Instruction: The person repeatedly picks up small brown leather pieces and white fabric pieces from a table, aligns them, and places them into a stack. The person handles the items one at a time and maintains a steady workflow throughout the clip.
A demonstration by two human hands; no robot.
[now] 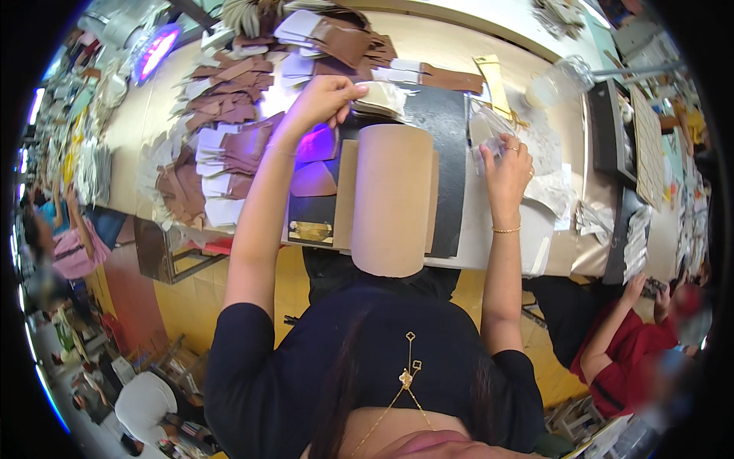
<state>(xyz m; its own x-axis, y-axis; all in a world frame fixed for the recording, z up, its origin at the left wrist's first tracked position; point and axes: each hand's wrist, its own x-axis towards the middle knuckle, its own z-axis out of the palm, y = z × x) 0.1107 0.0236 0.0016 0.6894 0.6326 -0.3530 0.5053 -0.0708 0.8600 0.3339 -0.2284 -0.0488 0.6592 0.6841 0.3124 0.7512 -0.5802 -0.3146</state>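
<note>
My left hand [329,101] is closed, its fingers curled and its fingertips at the left edge of a small stack of cream pieces [382,99]. Whether it grips one of them is hidden. My right hand [511,170] holds nothing that I can see; thumb and bent fingers stand apart beside a crumpled clear plastic piece [489,122]. Between my hands a tan curved form [392,200] rests over a flat tan board on the black work mat [449,229]. Two loose brown leather pieces, one an upper piece [316,144] and one a lower piece [313,180], lie left of it.
Stacks of brown and white pieces [229,157] cover the table's left and far side. A lit purple lamp [157,53] stands far left. At the right are a clear plastic cup [552,83], a yellow strip [493,84] and a dark tray [612,130]. Co-workers sit on both sides.
</note>
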